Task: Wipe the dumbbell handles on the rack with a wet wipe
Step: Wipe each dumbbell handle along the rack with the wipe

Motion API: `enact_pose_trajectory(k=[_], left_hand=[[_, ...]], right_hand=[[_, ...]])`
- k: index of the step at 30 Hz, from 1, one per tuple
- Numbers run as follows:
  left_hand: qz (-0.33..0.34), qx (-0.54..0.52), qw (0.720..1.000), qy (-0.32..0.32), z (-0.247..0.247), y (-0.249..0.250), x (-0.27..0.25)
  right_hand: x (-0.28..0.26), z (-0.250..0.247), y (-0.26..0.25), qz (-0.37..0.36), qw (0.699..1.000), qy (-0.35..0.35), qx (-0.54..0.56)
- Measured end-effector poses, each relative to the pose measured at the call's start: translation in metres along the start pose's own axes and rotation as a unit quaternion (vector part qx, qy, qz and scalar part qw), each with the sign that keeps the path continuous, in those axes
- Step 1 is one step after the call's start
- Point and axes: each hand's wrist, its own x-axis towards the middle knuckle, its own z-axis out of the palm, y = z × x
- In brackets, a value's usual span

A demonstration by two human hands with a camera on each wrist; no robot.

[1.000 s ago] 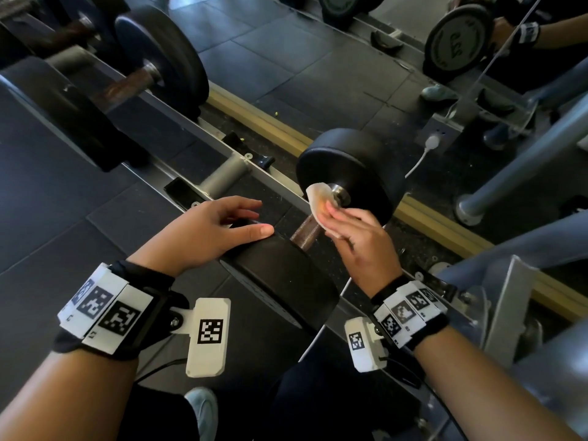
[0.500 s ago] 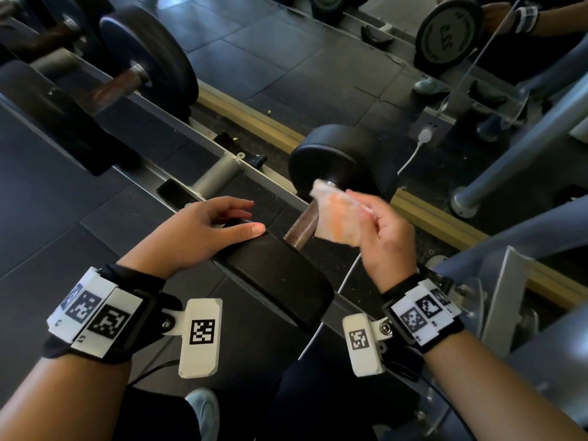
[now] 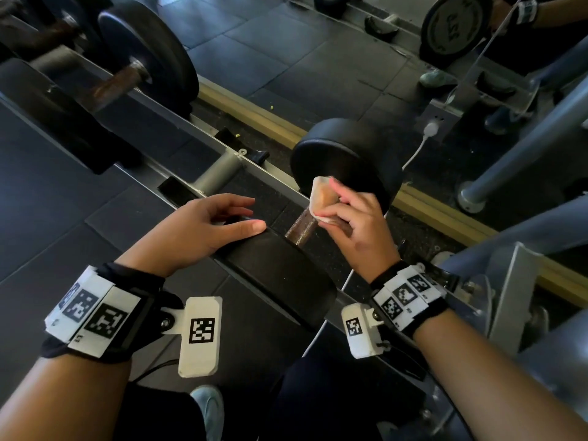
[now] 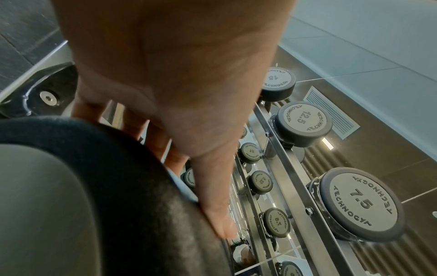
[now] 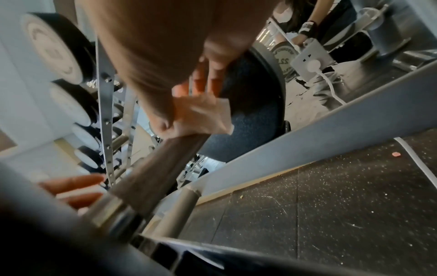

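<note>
A black dumbbell lies on the rack, its near head toward me and its far head by the mirror. Its brown knurled handle shows between the heads. My right hand grips a folded white wet wipe around the far end of that handle. My left hand rests flat on the near head with straight fingers and thumb. The handle's far end is hidden under the wipe and fingers.
A larger dumbbell sits further left on the grey rack rail. A mirror behind reflects more dumbbells and a person. A white plug and cable hang at a wall socket. A grey post stands at right.
My right hand had lifted the wipe off the handle, and now it has come back down and wrapped the wipe around the handle's far end. The left hand has stayed on the near head.
</note>
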Motion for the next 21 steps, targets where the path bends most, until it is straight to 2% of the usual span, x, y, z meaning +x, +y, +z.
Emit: enact_pose_trajectory(k=[4,8,11,14,18,19,21], left_hand=[[0.000,0.003,1.000,-0.003,0.000,-0.001,0.000],[0.002,0.001,1.000,0.001,0.000,0.000,0.000],[0.002,-0.004,1.000,0.000,0.001,0.001,-0.001],[0.001,-0.008,1.000,0.000,0.002,0.001,-0.001],[0.001,-0.012,1.000,0.002,0.003,0.002,-0.002],[0.003,-0.012,1.000,0.002,0.003,0.002,-0.003],[0.005,-0.011,1.000,0.001,0.003,0.002,-0.003]], right_hand=[[0.009,-0.007,0.006,0.058,0.992,-0.048,0.102],[0.011,0.003,-0.004,0.086,0.983,0.013,0.165],[0.001,0.012,-0.011,0.079,0.972,-0.009,0.223],[0.003,0.007,-0.008,0.076,0.970,-0.066,0.221],[0.018,-0.007,0.004,0.103,0.980,-0.005,0.173],[0.018,-0.007,0.005,0.107,0.980,-0.001,0.166],[0.011,-0.001,0.000,0.113,0.977,-0.040,0.175]])
